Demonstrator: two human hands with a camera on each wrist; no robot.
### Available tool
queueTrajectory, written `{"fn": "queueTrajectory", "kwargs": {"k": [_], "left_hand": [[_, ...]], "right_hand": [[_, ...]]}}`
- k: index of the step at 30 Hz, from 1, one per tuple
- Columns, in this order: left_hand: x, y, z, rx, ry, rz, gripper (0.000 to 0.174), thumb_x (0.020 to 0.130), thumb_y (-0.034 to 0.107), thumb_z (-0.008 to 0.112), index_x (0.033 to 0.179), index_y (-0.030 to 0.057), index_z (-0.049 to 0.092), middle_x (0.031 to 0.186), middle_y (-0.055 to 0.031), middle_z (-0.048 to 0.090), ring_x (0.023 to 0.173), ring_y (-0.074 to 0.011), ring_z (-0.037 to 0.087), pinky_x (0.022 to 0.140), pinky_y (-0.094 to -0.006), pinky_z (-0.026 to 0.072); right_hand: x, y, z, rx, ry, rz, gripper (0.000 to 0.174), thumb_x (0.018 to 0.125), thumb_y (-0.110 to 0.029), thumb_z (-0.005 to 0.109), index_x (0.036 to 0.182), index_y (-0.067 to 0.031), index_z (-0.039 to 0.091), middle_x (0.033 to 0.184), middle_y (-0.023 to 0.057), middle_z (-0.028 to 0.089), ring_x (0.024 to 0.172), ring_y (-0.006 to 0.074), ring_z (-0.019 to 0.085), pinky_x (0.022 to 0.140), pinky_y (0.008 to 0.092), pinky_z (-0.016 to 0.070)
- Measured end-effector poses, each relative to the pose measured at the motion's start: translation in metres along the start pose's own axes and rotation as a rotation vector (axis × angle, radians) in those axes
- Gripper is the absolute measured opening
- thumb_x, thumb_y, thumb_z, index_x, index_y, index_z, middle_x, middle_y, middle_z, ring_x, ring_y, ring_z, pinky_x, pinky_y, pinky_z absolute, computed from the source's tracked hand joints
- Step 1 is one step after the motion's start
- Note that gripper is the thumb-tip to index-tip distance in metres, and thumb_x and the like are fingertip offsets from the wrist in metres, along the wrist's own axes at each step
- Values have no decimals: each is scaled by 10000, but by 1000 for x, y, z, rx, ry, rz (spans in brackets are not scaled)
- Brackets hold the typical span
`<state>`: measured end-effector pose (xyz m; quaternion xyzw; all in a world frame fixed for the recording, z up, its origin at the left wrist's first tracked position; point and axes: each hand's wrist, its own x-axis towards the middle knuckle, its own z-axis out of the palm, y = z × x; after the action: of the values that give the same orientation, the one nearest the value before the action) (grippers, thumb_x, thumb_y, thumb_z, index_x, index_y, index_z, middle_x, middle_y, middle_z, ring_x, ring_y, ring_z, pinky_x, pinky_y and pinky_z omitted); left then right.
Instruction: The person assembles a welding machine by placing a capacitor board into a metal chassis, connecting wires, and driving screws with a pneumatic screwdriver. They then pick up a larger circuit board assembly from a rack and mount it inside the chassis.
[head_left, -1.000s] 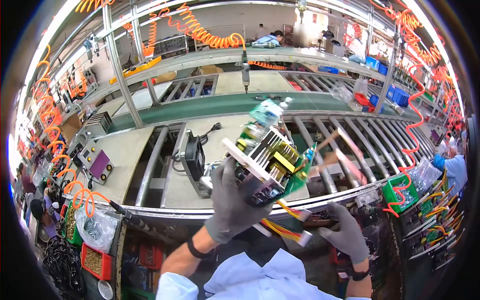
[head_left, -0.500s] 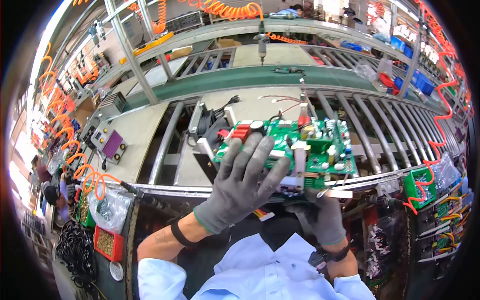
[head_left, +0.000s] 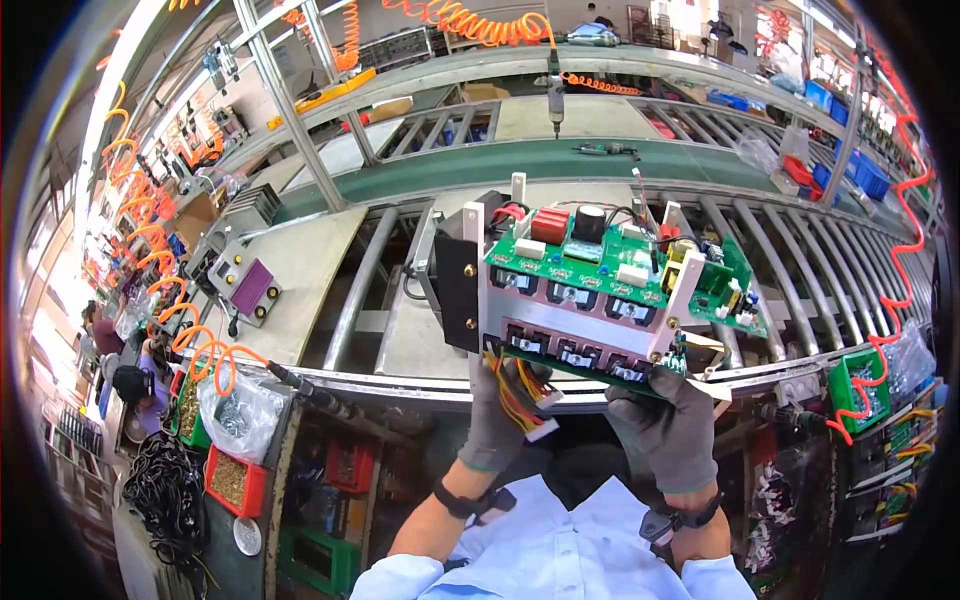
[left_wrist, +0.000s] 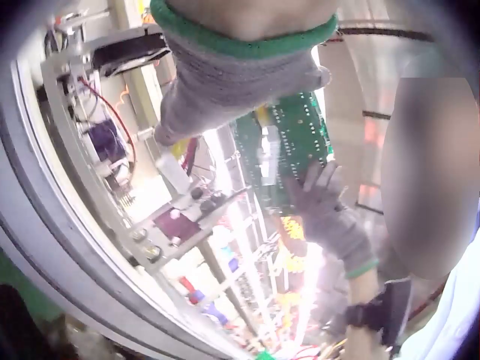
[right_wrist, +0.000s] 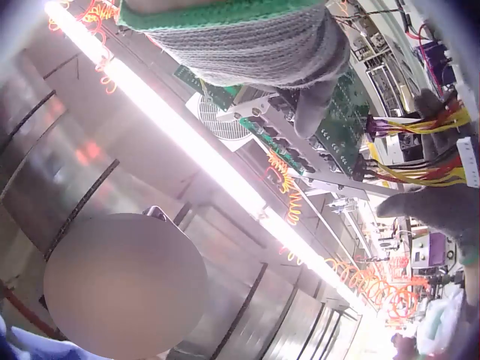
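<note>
Grips the boxy circuit assembly (head_left: 575, 310), glossy green over dull metal, above the bench edge (head_left: 400, 384). Curls knit-gloved left hand (head_left: 490, 415) round its left end, fingertips partly hidden; clamps its right end between thumb and spread fingers of right hand (head_left: 675, 430). Lies beyond: smooth green belt (head_left: 450, 165), steel rollers (head_left: 790, 270).

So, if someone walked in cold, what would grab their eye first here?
Probably the big green circuit board, tilted up over the bench edge, with the gray-gloved left hand and right hand at its lower edge. Next, the bundle of yellow and red wires dangling beneath its left end. Then the bright orange coiled hose at top center, with a tool hanging from its end above the green strip.
</note>
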<state>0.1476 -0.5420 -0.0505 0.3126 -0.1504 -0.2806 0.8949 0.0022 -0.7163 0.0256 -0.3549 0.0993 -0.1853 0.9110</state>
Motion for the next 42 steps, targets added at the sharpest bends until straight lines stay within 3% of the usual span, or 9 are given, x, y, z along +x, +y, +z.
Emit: {"fn": "queueTrajectory", "kwargs": {"k": [6, 16, 19, 22, 28, 32, 35, 36, 42], "left_hand": [[-14, 7, 25, -320, 72, -177, 533, 1047, 547, 494, 1342, 105, 535, 1170, -49, 637, 1048, -189, 627, 895, -389, 541], [-28, 41, 52, -197, 88, -238, 936, 957, 785, 389, 1555, 67, 337, 1581, -150, 409, 1450, -301, 372, 1223, -564, 228], [-26, 41, 38, 493, -61, -156, 825, 994, 726, 383, 1575, 144, 324, 1615, -71, 392, 1461, -284, 361, 1205, -643, 166], [-22, 44, 37, 293, -48, -115, 800, 984, 689, 451, 1560, 143, 352, 1581, -81, 429, 1437, -284, 404, 1203, -614, 211], [-16, 46, 33, -25, 116, -112, 764, 961, 655, 528, 1515, 142, 412, 1458, -91, 529, 1321, -301, 528, 1123, -513, 415], [-11, 50, 58, -185, 194, 47, 657, 1010, 611, 449, 1438, 119, 530, 1381, -122, 610, 1235, -306, 605, 1075, -513, 484], [-4, 57, 29, -363, -248, 101, 694, 1012, 624, 439, 1465, 101, 492, 1392, -133, 597, 1210, -314, 611, 1069, -474, 497], [-5, 58, 6, -319, -171, 125, 699, 1008, 621, 455, 1485, 111, 473, 1425, -131, 570, 1252, -324, 576, 1095, -510, 456], [8, 77, -22, -264, -179, 261, 740, 1002, 629, 435, 1559, 143, 412, 1584, -96, 440, 1452, -317, 403, 1195, -599, 289]], "right_hand": [[11, 16, -17, -69, 31, -41, 363, 971, -74, 479, 1280, 105, 545, 1109, 222, 705, 928, 357, 747, 783, 433, 658], [24, 11, -28, -334, 8, 19, 277, 973, -51, 511, 1160, 104, 644, 994, 198, 730, 862, 316, 736, 793, 400, 607], [33, 16, -24, -450, 46, 11, 249, 982, -52, 530, 1145, 82, 662, 958, 169, 728, 836, 287, 730, 746, 372, 604], [47, 43, -70, -1177, -257, -429, 211, 990, -78, 594, 1182, -37, 671, 1049, 109, 717, 932, 162, 692, 771, 365, 562], [62, 22, -21, -1264, -551, -722, 211, 976, -147, 607, 1100, 2, 691, 978, 141, 732, 850, 170, 691, 732, 336, 551], [66, 7, 1, -1039, -565, -476, 294, 977, -210, 653, 1193, -10, 660, 1065, 150, 719, 866, 248, 704, 760, 369, 560], [70, -14, 20, -974, -700, -550, 379, 929, -231, 727, 1239, -30, 642, 1131, 161, 704, 902, 292, 703, 793, 376, 566], [68, -23, 15, -1127, -779, -316, 592, 894, -332, 764, 1359, -25, 563, 1294, 156, 651, 1201, 291, 630, 1003, 404, 501], [81, -103, 28, -2079, -203, -755, 877, 683, -349, 894, 1393, -16, 504, 1331, 210, 521, 1274, 402, 487, 1102, 488, 391]]}}
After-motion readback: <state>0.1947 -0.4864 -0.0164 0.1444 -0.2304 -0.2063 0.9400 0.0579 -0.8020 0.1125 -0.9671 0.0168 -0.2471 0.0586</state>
